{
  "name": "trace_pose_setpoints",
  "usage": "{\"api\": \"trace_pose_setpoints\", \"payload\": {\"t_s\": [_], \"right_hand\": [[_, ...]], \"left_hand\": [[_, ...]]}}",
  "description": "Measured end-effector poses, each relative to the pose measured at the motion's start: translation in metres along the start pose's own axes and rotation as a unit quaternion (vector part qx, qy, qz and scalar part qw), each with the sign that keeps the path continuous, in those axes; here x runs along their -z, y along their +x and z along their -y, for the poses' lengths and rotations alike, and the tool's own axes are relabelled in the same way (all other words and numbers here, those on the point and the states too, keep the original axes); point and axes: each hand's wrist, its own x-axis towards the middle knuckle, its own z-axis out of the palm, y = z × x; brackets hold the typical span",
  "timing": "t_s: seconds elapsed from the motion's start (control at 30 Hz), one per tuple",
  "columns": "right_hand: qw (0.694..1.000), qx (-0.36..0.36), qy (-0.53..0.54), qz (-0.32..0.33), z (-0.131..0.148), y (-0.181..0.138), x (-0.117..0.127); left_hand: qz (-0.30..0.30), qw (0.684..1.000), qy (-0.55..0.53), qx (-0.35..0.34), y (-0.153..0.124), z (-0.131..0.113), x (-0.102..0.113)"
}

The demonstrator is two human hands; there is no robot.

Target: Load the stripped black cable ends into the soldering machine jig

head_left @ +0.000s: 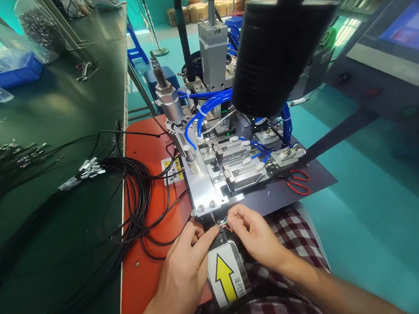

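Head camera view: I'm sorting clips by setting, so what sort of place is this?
Probably a factory assembly station for cable work: a pneumatic machine with blue air hoses, loops of black cables beside it, and the left hand and right hand pinching thin coloured wires at its front edge.

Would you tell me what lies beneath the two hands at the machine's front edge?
A white label with a yellow arrow and checked cloth show there. The left hand and right hand, pinching coloured wire ends, hide whatever lies directly below.
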Motion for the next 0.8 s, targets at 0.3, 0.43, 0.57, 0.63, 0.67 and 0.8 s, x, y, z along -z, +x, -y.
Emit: {"api": "trace_pose_setpoints", "payload": {"t_s": [0.3, 0.43, 0.57, 0.63, 0.67, 0.8], "right_hand": [[1.0, 0.016, -0.016, -0.004, -0.0024, 0.0002, 0.0003], [1.0, 0.022, -0.011, -0.011, -0.0042, 0.0003, -0.0011], [0.999, 0.031, -0.006, -0.015, -0.0048, -0.0011, -0.0024], [0.999, 0.034, -0.008, -0.014, -0.0043, -0.0012, -0.0022], [0.999, 0.036, -0.01, -0.013, -0.004, -0.001, -0.0019], [0.999, 0.04, -0.016, -0.011, -0.003, 0.0001, 0.0001]], "left_hand": [[-0.001, 1.0, 0.008, -0.004, 0.0006, 0.0006, -0.0014], [0.002, 1.0, 0.005, 0.001, 0.0004, 0.0006, -0.0024], [-0.002, 1.0, 0.006, 0.002, 0.0003, 0.0013, -0.0022], [-0.005, 1.0, 0.002, -0.002, 0.0008, 0.0011, -0.0015], [-0.007, 1.0, -0.001, -0.004, 0.0011, 0.0008, -0.0011], [-0.016, 1.0, -0.013, -0.008, 0.0017, -0.0007, -0.0007]]}}
